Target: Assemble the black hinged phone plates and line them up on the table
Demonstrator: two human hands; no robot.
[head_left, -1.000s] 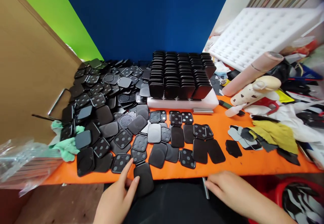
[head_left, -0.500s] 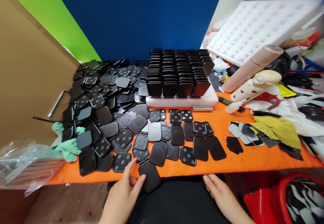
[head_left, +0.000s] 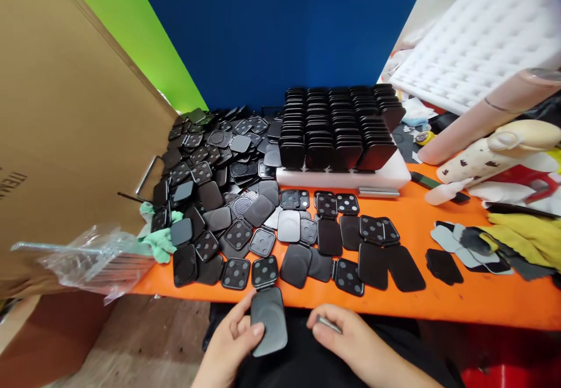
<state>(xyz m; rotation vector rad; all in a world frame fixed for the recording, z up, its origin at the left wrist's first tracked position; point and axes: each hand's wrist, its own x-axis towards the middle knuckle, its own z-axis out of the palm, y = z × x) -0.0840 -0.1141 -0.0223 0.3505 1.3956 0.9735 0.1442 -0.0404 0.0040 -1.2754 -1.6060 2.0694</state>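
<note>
My left hand grips an opened black hinged case at the table's front edge, thumb on its plain half. The dotted half of that case lies on the table side, pointing away from me. To the right, my right hand is closed around a small slim grey piece that looks metallic; its kind is unclear because the fingers cover most of it. Around the hands lie more cases, among them a dotted one to the left and a plain black one.
A heap of black cases covers the left of the orange table. Rows of upright black cases stand in a white foam block. To the right are a pink cylinder, a yellow cloth and small black pieces.
My left hand has drawn the case up and tilted it towards me. My right hand has risen from the table edge, and a small grey piece now shows in it. The view has shifted left.
</note>
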